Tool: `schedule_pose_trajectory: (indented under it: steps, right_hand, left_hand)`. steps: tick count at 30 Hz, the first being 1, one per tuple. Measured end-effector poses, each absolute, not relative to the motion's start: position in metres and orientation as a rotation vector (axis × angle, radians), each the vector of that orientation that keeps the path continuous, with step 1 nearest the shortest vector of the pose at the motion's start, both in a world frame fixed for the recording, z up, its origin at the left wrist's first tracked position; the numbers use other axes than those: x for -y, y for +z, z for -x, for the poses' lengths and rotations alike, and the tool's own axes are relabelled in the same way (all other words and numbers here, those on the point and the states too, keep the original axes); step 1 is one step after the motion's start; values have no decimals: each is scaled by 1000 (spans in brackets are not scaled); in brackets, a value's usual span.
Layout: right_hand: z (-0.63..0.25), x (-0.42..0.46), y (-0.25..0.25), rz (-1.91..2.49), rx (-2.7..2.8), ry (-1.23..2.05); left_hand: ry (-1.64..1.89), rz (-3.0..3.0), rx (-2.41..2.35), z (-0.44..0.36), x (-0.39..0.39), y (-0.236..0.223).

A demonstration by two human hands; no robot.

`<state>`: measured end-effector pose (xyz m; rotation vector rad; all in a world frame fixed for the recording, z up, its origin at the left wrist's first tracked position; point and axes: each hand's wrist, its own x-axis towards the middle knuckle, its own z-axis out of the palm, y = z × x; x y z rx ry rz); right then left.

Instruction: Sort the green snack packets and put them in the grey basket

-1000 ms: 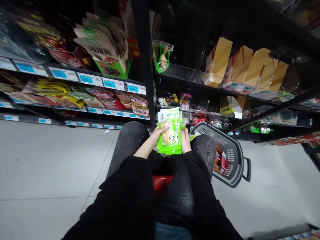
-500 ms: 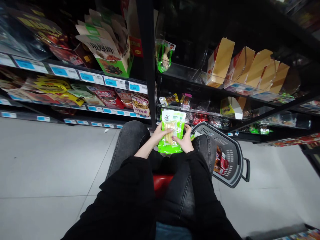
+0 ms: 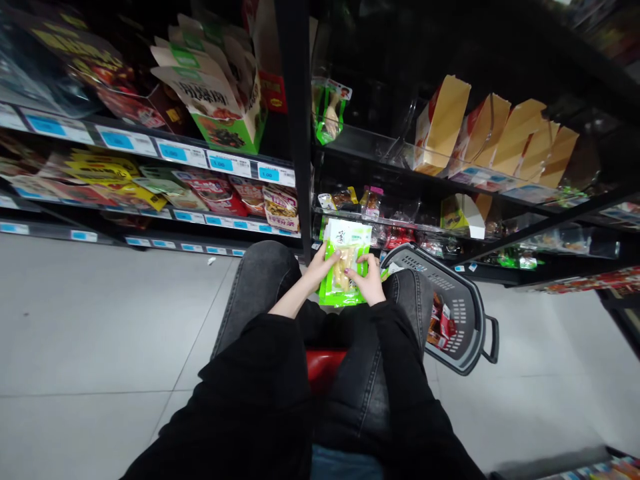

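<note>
Holding green-and-white packets [image 3: 344,265] stacked between both hands, over our lap: we're pinching the left side with the left hand [image 3: 316,270], thumb lying across the front, and the right side with the right hand [image 3: 371,281], thumb pressing the front packet. Stack is hiding our rear fingers, can't tell how those are placed. Grey basket [image 3: 481,313] is sitting right of the hands, beside our right knee [image 3: 414,297], holding red packages [image 3: 443,323]. Ahead-right of the hands, open cardboard boxes [image 3: 441,123] are standing on a shelf.
</note>
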<state>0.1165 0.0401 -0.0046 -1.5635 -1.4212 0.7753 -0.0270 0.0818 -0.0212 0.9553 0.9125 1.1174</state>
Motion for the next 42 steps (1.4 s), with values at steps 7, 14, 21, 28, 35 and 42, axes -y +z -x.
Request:
schedule_pose_trajectory:
  steps: [7,14,21,28,35,42]
  right_hand:
    - [-116,-41,-12,1578,1281,748]
    - [-116,-41,-13,1575,1275,737]
    - [-122,-48,-18,1567,1206,751]
    - [-122,-41,-7,1343,948,1052]
    - [-123,-37,2,1192,725,1236]
    - [-126,-41,-4,1161,672,1205]
  left_hand:
    - [1113,-917,-888,25,-80,-21]
    - [1121,-901,-865,26,-81,-22]
    - [1127,-840,-886,25,-82,-30]
    - [1157,-751,-850,29,-81,-18]
    - [1138,-706,-877,32,-81,-12]
    - [1126,-682,-881,33,-80,-9]
